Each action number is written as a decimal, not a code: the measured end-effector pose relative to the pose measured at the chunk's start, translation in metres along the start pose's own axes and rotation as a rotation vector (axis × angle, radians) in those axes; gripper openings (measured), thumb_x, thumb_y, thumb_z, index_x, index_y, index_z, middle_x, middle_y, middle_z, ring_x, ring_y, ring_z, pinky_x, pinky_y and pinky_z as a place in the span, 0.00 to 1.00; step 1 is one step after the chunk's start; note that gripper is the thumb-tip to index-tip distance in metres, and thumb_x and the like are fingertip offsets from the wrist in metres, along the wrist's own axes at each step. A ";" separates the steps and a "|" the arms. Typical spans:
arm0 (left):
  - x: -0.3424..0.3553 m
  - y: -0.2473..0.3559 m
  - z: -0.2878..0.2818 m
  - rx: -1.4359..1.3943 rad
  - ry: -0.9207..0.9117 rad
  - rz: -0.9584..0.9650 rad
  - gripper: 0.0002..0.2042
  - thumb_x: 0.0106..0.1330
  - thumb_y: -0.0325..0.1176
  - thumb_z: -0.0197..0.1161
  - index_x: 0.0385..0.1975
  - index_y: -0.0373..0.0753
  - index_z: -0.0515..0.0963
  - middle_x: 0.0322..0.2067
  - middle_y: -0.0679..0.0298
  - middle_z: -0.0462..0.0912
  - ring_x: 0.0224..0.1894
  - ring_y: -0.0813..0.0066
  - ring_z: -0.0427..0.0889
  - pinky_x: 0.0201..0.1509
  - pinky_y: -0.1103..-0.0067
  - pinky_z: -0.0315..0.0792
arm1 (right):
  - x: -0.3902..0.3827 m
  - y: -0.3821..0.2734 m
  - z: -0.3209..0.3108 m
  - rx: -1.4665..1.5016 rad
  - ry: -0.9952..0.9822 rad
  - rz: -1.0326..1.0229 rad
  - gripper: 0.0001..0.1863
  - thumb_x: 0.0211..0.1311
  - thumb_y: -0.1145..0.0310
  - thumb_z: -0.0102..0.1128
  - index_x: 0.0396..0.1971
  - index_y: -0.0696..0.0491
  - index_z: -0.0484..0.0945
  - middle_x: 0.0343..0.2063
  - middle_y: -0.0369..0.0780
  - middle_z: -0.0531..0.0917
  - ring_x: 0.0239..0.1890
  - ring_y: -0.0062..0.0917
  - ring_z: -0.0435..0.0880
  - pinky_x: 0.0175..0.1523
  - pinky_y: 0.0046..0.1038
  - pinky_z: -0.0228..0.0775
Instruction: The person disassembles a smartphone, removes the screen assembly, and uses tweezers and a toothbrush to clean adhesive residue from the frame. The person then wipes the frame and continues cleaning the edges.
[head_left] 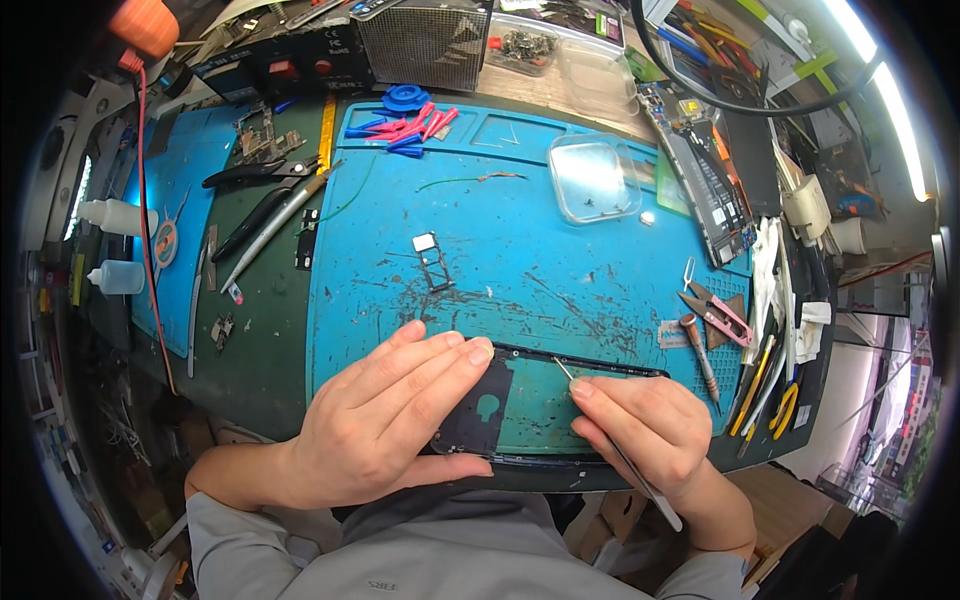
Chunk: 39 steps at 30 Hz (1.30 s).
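A black phone frame lies at the near edge of the blue work mat, its middle open so that the mat shows through. My left hand holds its left end, fingers stretched together over the far rim and thumb along the near rim. In my right hand are slim metal tweezers, pinched between thumb and fingers. Their tip meets the far rail of the frame, right of its middle. Beyond the frame lies a small black bracket with a pale square at one end.
A clear plastic box stands at the far right of the blue mat. Pink and blue clips lie at the back. Pliers are on the left; pink-handled snips and a screwdriver on the right.
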<state>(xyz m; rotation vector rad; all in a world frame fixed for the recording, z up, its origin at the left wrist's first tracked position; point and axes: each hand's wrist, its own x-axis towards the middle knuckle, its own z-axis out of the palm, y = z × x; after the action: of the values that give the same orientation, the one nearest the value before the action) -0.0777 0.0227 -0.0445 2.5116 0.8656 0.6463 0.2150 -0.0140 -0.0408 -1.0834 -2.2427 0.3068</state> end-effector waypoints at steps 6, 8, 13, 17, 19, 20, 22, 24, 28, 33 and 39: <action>0.000 0.000 0.001 -0.005 0.011 -0.002 0.48 0.50 0.54 0.84 0.67 0.28 0.73 0.59 0.54 0.87 0.63 0.56 0.84 0.72 0.58 0.74 | -0.003 0.000 0.003 -0.068 0.032 -0.068 0.17 0.57 0.73 0.77 0.47 0.59 0.90 0.39 0.41 0.91 0.31 0.26 0.89 0.31 0.24 0.79; 0.000 0.000 0.001 -0.005 0.011 -0.003 0.48 0.50 0.54 0.84 0.67 0.28 0.73 0.59 0.54 0.87 0.63 0.56 0.84 0.72 0.58 0.74 | -0.003 0.000 0.003 -0.077 0.031 -0.073 0.16 0.58 0.72 0.77 0.47 0.59 0.90 0.39 0.41 0.91 0.31 0.25 0.89 0.31 0.24 0.78; 0.000 0.000 0.000 -0.005 0.005 -0.007 0.48 0.50 0.54 0.84 0.67 0.28 0.73 0.59 0.54 0.87 0.64 0.56 0.84 0.72 0.58 0.74 | -0.002 -0.002 0.003 -0.091 0.023 -0.074 0.16 0.59 0.72 0.77 0.47 0.59 0.90 0.39 0.41 0.91 0.31 0.25 0.90 0.31 0.24 0.78; 0.000 0.001 0.000 0.001 0.000 -0.006 0.48 0.50 0.54 0.84 0.67 0.28 0.73 0.60 0.54 0.86 0.64 0.56 0.83 0.72 0.58 0.74 | -0.002 -0.001 0.004 -0.087 0.036 -0.083 0.16 0.59 0.72 0.77 0.47 0.59 0.90 0.39 0.41 0.91 0.32 0.25 0.90 0.31 0.24 0.79; -0.001 0.000 0.000 -0.003 0.002 -0.005 0.48 0.50 0.54 0.84 0.67 0.28 0.73 0.60 0.54 0.86 0.64 0.56 0.83 0.72 0.58 0.74 | -0.002 -0.001 0.004 -0.079 0.030 -0.084 0.16 0.58 0.72 0.77 0.47 0.59 0.90 0.39 0.41 0.91 0.32 0.26 0.90 0.31 0.24 0.79; -0.001 0.000 0.000 -0.004 0.003 -0.004 0.48 0.50 0.54 0.84 0.67 0.28 0.73 0.60 0.54 0.86 0.64 0.56 0.83 0.72 0.58 0.74 | -0.003 -0.001 0.004 -0.075 0.027 -0.085 0.17 0.58 0.72 0.77 0.47 0.59 0.90 0.39 0.41 0.90 0.32 0.26 0.90 0.32 0.25 0.79; -0.001 0.000 0.000 -0.005 0.004 -0.004 0.48 0.50 0.53 0.84 0.67 0.28 0.73 0.60 0.54 0.86 0.64 0.55 0.83 0.72 0.59 0.74 | -0.003 -0.003 0.002 -0.054 0.013 -0.063 0.17 0.57 0.73 0.78 0.47 0.60 0.89 0.40 0.43 0.91 0.33 0.28 0.90 0.34 0.26 0.79; 0.000 0.000 0.000 -0.011 0.010 -0.001 0.46 0.52 0.53 0.83 0.66 0.27 0.74 0.60 0.53 0.86 0.63 0.55 0.84 0.71 0.58 0.75 | -0.002 -0.003 0.002 -0.051 0.012 -0.059 0.17 0.57 0.74 0.78 0.47 0.60 0.89 0.40 0.43 0.91 0.33 0.29 0.90 0.34 0.26 0.80; 0.001 0.000 -0.001 -0.026 0.021 0.004 0.43 0.56 0.51 0.80 0.66 0.27 0.75 0.60 0.52 0.85 0.62 0.55 0.84 0.69 0.58 0.78 | -0.002 -0.001 0.003 -0.063 0.021 -0.068 0.17 0.56 0.73 0.79 0.47 0.59 0.89 0.38 0.41 0.90 0.32 0.26 0.90 0.32 0.25 0.80; 0.000 -0.001 0.001 -0.017 0.021 0.003 0.48 0.50 0.53 0.84 0.67 0.27 0.73 0.59 0.53 0.87 0.62 0.55 0.84 0.72 0.59 0.74 | -0.002 -0.002 0.004 -0.074 0.029 -0.060 0.17 0.56 0.73 0.78 0.46 0.59 0.90 0.38 0.41 0.90 0.32 0.26 0.90 0.32 0.25 0.79; -0.001 -0.001 0.002 -0.016 0.023 0.003 0.48 0.50 0.53 0.84 0.67 0.27 0.74 0.59 0.53 0.86 0.62 0.55 0.85 0.71 0.59 0.75 | -0.001 -0.001 0.004 -0.082 0.024 -0.067 0.17 0.57 0.72 0.78 0.46 0.59 0.90 0.39 0.41 0.91 0.32 0.26 0.90 0.31 0.24 0.77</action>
<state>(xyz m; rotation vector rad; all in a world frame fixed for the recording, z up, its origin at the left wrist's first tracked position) -0.0775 0.0225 -0.0469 2.4968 0.8613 0.6817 0.2120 -0.0152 -0.0435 -1.0452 -2.2825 0.1746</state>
